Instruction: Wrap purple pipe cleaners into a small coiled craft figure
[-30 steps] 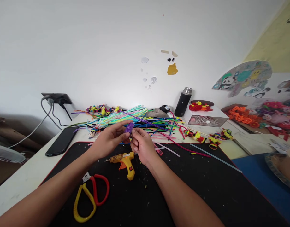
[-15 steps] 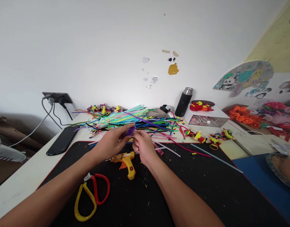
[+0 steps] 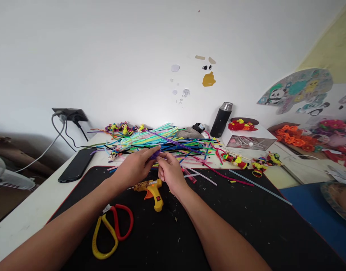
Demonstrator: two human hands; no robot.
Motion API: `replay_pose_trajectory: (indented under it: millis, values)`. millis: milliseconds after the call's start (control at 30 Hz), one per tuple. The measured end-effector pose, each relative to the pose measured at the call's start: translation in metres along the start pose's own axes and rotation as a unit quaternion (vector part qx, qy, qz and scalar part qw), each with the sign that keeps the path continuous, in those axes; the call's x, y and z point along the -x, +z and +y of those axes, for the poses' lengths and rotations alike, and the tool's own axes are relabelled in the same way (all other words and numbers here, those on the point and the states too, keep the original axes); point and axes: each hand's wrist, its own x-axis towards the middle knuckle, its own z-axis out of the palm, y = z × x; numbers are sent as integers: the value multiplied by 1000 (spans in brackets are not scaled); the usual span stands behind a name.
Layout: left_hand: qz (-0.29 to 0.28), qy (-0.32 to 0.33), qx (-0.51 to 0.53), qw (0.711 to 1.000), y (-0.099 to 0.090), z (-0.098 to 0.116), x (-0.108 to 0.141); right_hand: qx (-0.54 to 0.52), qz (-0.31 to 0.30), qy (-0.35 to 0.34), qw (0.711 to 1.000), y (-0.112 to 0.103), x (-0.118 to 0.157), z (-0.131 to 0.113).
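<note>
Left hand (image 3: 133,165) and right hand (image 3: 173,175) meet above the far edge of a black mat (image 3: 232,226), their fingertips closed on a small, fuzzy purple piece (image 3: 156,153) pinched between them. Fingers cover part of it, so its full shape cannot be told.

Under the hands, on the mat, a yellow glue gun (image 3: 156,194) lies on its side, nozzle to the left; its barrel bears a pale label, too small to read, and its grip a red switch. Nearer and further left are scissors (image 3: 105,237) with one yellow and one red handle, their blades hidden by the left forearm.

Beyond the mat, a heap of many-coloured pipe cleaners (image 3: 153,137) spreads along the far side of the white counter (image 3: 19,226). A black phone (image 3: 76,165) lies by the counter's left edge. Right of the heap, a black flask (image 3: 221,120) with a silver cap stands against the wall, a tiny mark low on its side illegible; just beside it is a white box (image 3: 250,139) topped with red and yellow fuzzy pieces (image 3: 242,125). Small fuzzy figures (image 3: 259,165) lie in front of the box.
</note>
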Motion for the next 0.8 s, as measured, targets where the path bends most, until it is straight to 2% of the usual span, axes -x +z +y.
replay_pose_trajectory:
  millis: [300, 467, 600, 700, 800]
  values:
    - [-4, -49, 148, 988, -9, 4, -4, -27, -21, -1, 999, -8, 0, -13]
    - [-8, -49, 181, 982, -6, 6, -3, -39, -36, -4, 999, -8, 1, -16]
    - [-29, -43, 221, 974, -4, 7, -2, -40, -24, 0, 999, -9, -1, -16]
    - [-40, -49, 288, 956, -6, 9, -2, -45, -19, -4, 999, -10, -2, -17]
    - [-78, -66, 392, 914, -11, 12, -3, -49, -19, -10, 999, -11, -1, -20]
